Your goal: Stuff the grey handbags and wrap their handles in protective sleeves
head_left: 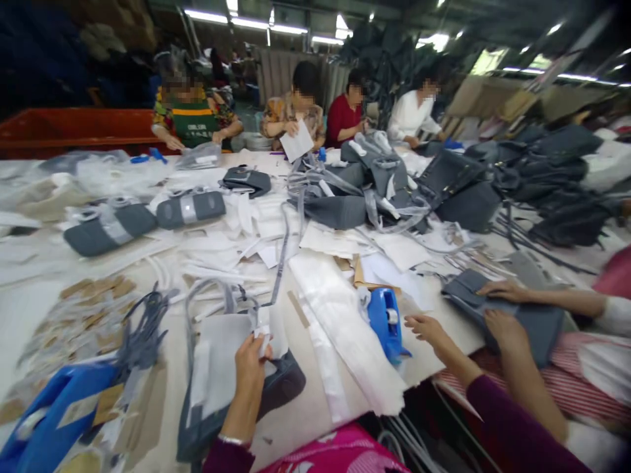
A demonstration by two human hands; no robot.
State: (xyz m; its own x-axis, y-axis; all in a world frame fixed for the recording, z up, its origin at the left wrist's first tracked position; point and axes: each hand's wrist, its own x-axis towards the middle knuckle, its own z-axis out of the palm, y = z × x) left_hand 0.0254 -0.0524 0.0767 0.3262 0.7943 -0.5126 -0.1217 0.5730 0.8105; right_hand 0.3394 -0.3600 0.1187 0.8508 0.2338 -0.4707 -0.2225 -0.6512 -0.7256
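Observation:
A dark grey handbag [194, 430] lies in front of me, with white sheets [224, 355] over it and a wrapped strap [283, 246] running up from it. My left hand [250, 368] is closed, its fingers pinching a white wrapping piece [264, 320] on top of the bag. To the right, my right hand [428, 330] stretches out with fingers apart and nothing in them. Just left of those fingers stands a blue tape dispenser [383, 325], with a small gap between.
At my right, a co-worker's hands [505, 309] rest on another grey bag [463, 292]. White wrapping sheets [345, 322] lie mid-table. A second blue dispenser [59, 414], grey straps [145, 328] and small packets [93, 309] are left. Bags [335, 210] pile up beyond; several people sit opposite.

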